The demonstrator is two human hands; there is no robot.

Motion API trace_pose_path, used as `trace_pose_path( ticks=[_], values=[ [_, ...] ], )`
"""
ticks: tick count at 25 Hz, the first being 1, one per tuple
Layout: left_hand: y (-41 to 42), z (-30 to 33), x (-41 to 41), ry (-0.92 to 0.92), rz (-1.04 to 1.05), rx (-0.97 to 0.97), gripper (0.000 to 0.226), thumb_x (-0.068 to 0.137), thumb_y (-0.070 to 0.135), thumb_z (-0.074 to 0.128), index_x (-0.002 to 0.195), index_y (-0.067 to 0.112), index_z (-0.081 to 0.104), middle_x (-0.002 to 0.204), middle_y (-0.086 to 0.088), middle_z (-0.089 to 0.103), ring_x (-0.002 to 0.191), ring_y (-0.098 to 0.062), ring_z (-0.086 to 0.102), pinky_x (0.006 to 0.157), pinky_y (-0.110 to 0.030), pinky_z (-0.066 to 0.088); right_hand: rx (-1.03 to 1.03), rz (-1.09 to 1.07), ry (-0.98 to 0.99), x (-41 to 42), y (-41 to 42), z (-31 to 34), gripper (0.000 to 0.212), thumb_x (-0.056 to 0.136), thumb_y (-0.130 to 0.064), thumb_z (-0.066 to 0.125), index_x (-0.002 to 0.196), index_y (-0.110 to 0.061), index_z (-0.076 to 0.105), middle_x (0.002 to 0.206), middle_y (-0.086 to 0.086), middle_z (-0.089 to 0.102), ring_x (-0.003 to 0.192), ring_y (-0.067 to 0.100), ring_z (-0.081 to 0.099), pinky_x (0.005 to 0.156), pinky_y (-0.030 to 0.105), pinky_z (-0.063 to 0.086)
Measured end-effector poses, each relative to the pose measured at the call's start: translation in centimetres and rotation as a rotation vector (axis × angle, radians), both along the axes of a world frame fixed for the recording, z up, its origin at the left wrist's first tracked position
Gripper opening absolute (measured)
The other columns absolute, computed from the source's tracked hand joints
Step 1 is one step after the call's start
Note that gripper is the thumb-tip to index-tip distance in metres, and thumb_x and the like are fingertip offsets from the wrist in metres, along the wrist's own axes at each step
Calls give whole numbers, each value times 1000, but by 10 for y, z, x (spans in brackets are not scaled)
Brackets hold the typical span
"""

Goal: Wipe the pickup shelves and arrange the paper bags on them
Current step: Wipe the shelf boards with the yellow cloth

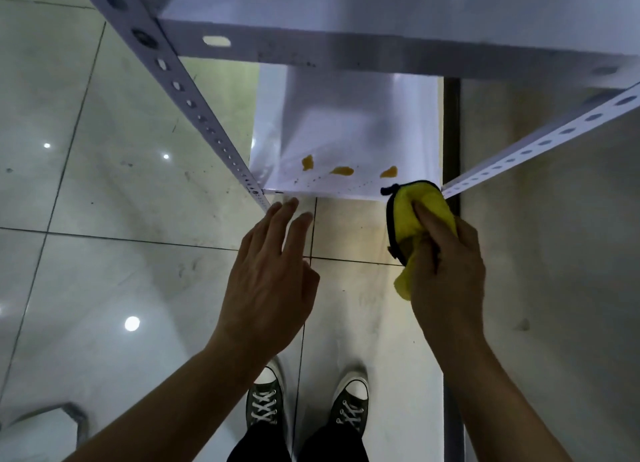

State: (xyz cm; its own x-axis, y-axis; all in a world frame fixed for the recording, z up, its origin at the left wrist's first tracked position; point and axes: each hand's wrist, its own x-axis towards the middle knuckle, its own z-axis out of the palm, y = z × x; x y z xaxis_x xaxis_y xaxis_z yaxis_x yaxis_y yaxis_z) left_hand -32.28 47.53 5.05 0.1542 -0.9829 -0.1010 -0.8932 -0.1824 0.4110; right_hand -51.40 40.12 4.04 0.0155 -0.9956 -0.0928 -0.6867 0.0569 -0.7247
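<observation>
Looks like a shop back room or storage area — bare white slotted-angle steel shelving (346,122) on a glossy tiled floor (104,184), scuffed and spotted.

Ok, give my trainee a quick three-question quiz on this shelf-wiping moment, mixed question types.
1. True or false: the right hand grips the yellow cloth.
2. How many orange-yellow smears lie on the lower shelf?
A) one B) three C) five
3. Fill in: the left hand has its fingers straight and holds ____.

Key: 1 true; 2 B; 3 nothing.
</observation>
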Motion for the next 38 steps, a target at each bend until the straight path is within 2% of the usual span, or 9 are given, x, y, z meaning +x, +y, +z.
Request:
trace_pose_path(
  ticks=[3,7,11,16,19,22,27,36,38],
  values=[
    [-1,-29,0,1,-6,5,63,84,10,67,144,5,46,153,-19,42,141,-35,42,112,-47,41,-39,4,-9,13,-32,-34,42,101,-9,50,138,-24,61,130,12,54,114,20,53,84,-6,26],
    [-15,-79,12,-50,-28,-18,62,84,12,67,142,5,47,152,-19,43,140,-35,43,111,-43,39,-138,-35,-29,32,-91,-79,35,104,-17,49,136,-21,62,116,4,54,100,11,48,74,-8,28],
    [-44,-127,33,-72,-38,-13,62,82,10,70,140,4,49,152,-20,43,139,-35,44,110,-45,43,-199,49,126,30,-138,-132,34,102,-19,45,127,-12,66,108,12,58,101,25,56,74,8,36],
    [-69,-159,57,-115,-82,-41,58,86,8,65,142,5,48,150,-18,46,136,-34,46,110,-43,42,-102,312,297,38,-149,-182,60,99,-47,52,151,-19,43,156,16,36,139,37,38,111,49,38],
    [-72,-166,69,-100,-94,-121,48,90,10,59,138,6,50,144,-15,50,126,-31,54,100,-38,48,-162,376,322,57,-148,-191,66,102,-49,34,157,-13,31,164,18,23,151,37,22,121,53,22],
    [-70,-169,76,-85,-20,-209,35,90,7,56,125,7,54,124,-11,58,97,-27,61,75,-34,52,-275,555,446,120,-140,-199,69,99,-50,11,159,-17,24,165,15,21,148,33,28,121,46,18],
    [-66,-178,77,-18,87,-319,32,87,6,39,118,2,49,104,-12,52,73,-17,37,63,-27,33,-392,732,479,208,-134,-206,55,103,-41,31,155,-24,37,159,11,35,133,33,42,113,43,29],
    [-58,-178,74,-14,104,-141,34,85,-7,44,118,1,51,109,-18,55,74,-39,52,60,-36,32,-200,175,373,76,-142,-200,50,106,-28,40,154,-14,39,162,19,30,141,39,36,117,46,27],
    [-66,-176,76,-2,144,-173,32,84,-9,42,114,0,49,104,-18,53,64,-38,45,56,-37,31,-316,257,449,108,-138,-199,50,104,-29,38,153,-16,41,160,17,33,139,37,41,115,43,29]
  ],
)
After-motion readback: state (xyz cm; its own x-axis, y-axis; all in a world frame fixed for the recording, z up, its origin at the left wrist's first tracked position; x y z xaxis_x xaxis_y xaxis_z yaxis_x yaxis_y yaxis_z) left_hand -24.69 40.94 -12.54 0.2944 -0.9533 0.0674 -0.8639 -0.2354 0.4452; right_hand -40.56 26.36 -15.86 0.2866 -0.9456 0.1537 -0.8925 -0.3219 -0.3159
